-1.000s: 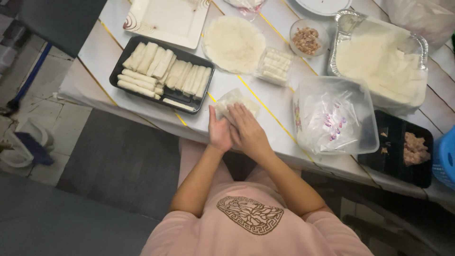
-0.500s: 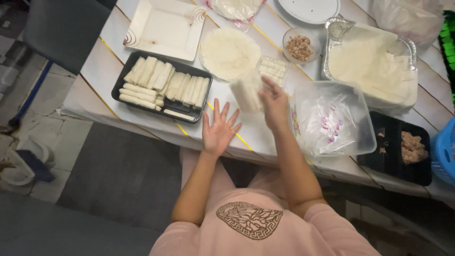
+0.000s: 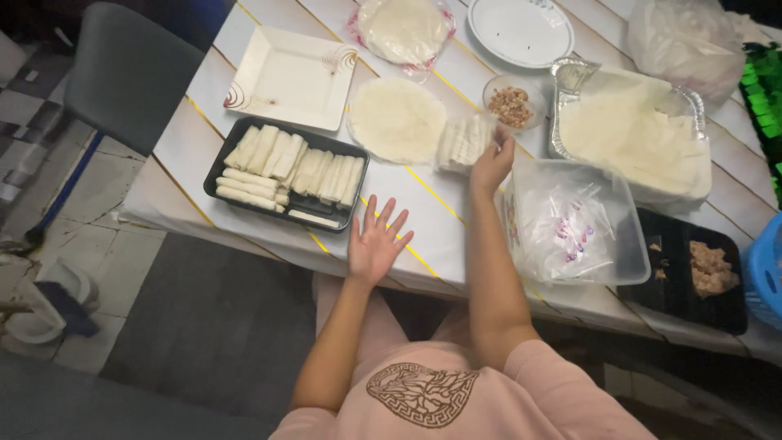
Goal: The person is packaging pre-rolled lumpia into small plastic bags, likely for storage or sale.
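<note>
Roll tray [image 3: 244, 191] beside left hand [image 3: 376, 243] — wrappers [image 3: 397, 118] beyond.

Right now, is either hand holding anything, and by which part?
The right hand reaches the stack of white strips, fingertips at its right end; whether it grips cannot be told. The left hand lies flat and spread on the table, holding nothing.

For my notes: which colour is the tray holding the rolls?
Black tray, with pale rolls inside; the head view shows it.

Table [image 3: 204, 122], my view: tray of rolls [image 3: 287, 174] left; wrapper stack [image 3: 397, 119] behind it; lidded tub [image 3: 575, 220] right; foil pan [image 3: 631, 134] behind tub.
</note>
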